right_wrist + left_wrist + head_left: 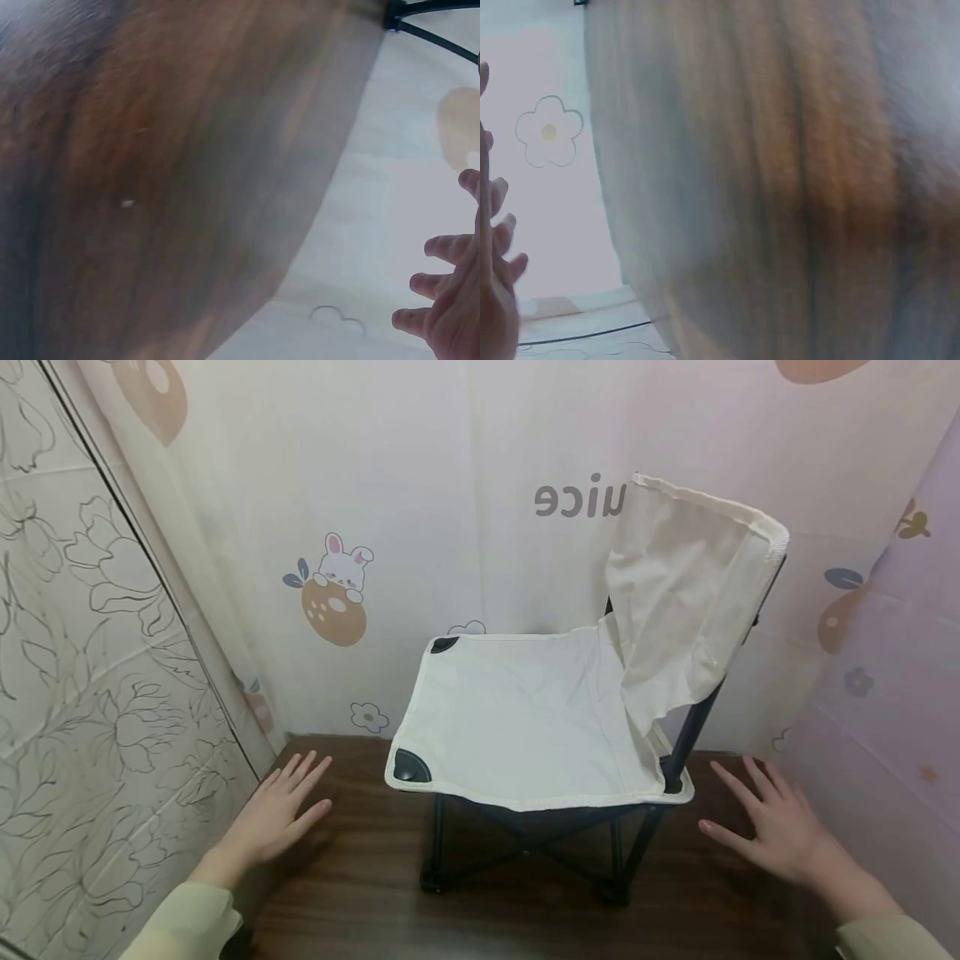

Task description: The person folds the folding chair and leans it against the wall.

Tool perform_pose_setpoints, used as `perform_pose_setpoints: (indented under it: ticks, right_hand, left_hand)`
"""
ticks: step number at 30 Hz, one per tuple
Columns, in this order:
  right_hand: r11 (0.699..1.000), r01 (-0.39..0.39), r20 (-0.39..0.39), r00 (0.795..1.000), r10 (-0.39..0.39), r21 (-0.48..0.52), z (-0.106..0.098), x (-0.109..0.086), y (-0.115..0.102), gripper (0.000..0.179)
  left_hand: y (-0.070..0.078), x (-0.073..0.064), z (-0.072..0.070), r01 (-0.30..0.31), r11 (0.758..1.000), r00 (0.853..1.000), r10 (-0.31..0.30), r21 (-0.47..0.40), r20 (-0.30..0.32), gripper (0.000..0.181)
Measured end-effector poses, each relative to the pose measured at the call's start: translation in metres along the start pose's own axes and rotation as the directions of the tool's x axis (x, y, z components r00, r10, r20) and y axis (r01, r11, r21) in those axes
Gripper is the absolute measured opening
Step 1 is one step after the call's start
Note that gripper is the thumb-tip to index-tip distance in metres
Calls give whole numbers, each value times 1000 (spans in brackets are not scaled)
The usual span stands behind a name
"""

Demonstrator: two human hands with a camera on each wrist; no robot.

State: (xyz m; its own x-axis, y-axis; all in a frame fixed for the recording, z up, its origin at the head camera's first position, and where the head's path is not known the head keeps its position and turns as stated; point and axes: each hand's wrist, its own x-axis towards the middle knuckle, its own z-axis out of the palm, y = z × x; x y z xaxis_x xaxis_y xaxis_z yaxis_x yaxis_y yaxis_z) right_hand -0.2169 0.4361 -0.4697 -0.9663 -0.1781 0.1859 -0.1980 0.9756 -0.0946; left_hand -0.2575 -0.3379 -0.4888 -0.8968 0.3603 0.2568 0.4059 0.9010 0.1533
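Observation:
A small folding chair (517, 718) with white fabric and a dark frame stands unfolded on the brown wooden tabletop (345, 877). Its backrest (682, 585) is on the right side, the cloth wrinkled and hanging loosely. Dark patches mark the seat corners, and crossed legs show beneath. To the left of the chair, my left hand (279, 806) is spread with its palm down, holding nothing. My right hand (780, 822) is likewise spread, to the right of the chair and apart from it. Fingers of each hand appear at the edge of its own wrist view.
Behind the table hangs a pale curtain (465, 527) printed with a rabbit, fruit and flowers. A panel with line-drawn flowers (97, 693) closes in the left side. On the right, another pale cloth (892, 693) runs along the table.

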Motion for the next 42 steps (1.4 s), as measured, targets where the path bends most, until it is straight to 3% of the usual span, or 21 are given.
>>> perform_pose_setpoints:
  ticks: [5, 8, 17, 24, 30, 33, 39, 42]
  right_hand:
    - [999, 34, -57, 998, -34, 0, -12, 1, -11, 97]
    - [999, 38, -81, 996, -38, 10, -17, 2, -19, 92]
    - [992, 88, -233, 970, -65, 90, -34, -2, -37, 69]
    - [984, 88, -306, 951, -37, 153, -53, -9, -58, 54]
    - [977, 116, -474, 880, -18, 179, -66, -13, -80, 49]
    - [972, 127, -529, 848, -3, 198, -73, -17, -93, 47]
    - [954, 201, -654, 757, -7, 222, -89, -27, -126, 49]
    - [943, 219, -678, 735, 11, 252, -95, -33, -143, 54]
  left_hand:
    - [6, 7, -13, -41, 999, 990, 42, 10, -137, 59]
    - [10, 12, -20, -36, 999, 980, 35, -1, -197, 51]
    - [24, 28, -39, 5, 992, 966, -37, -127, -255, 37]
    - [37, 43, -60, -57, 980, 942, -11, -192, -336, 39]
    - [43, 71, -94, -106, 969, 924, 13, -222, -381, 40]
    - [46, 88, -105, -115, 962, 923, 11, -248, -385, 39]
    - [53, 110, -112, -110, 940, 943, -4, -322, -334, 40]
    - [57, 118, -111, -80, 923, 956, -36, -376, -291, 42]
